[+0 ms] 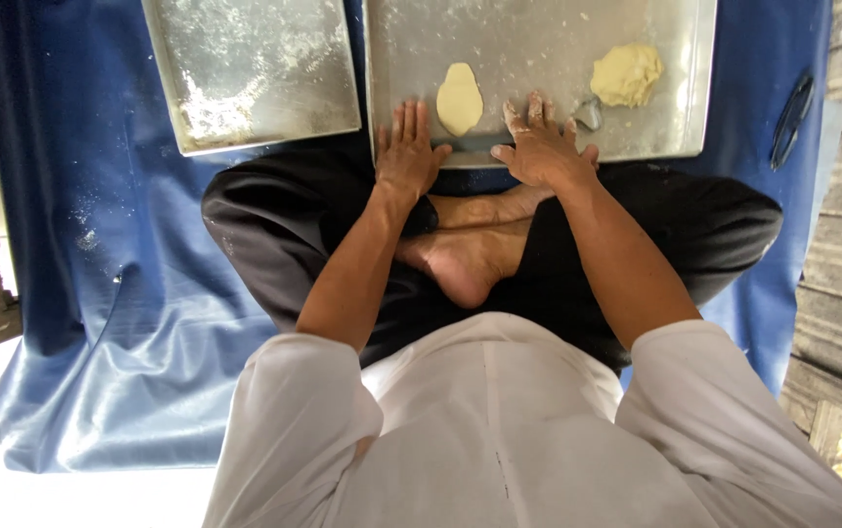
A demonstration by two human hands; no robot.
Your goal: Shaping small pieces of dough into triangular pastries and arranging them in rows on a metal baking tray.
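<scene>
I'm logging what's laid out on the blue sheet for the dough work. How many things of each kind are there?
Metal trays: 2
Dough pieces: 2, flattened oval, rough lump
Small metal piece: 1
Dark tool on sheet: 1
Total: 6

Soft daylight, overexposed lower-left corner, sharp focus, wide-angle stretching at edges

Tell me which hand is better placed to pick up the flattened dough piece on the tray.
Probably left. The left hand lies flat at the tray edge with its fingers right beside the flattened dough piece. The right hand rests further off, nearer the small metal piece and dough lump.
</scene>
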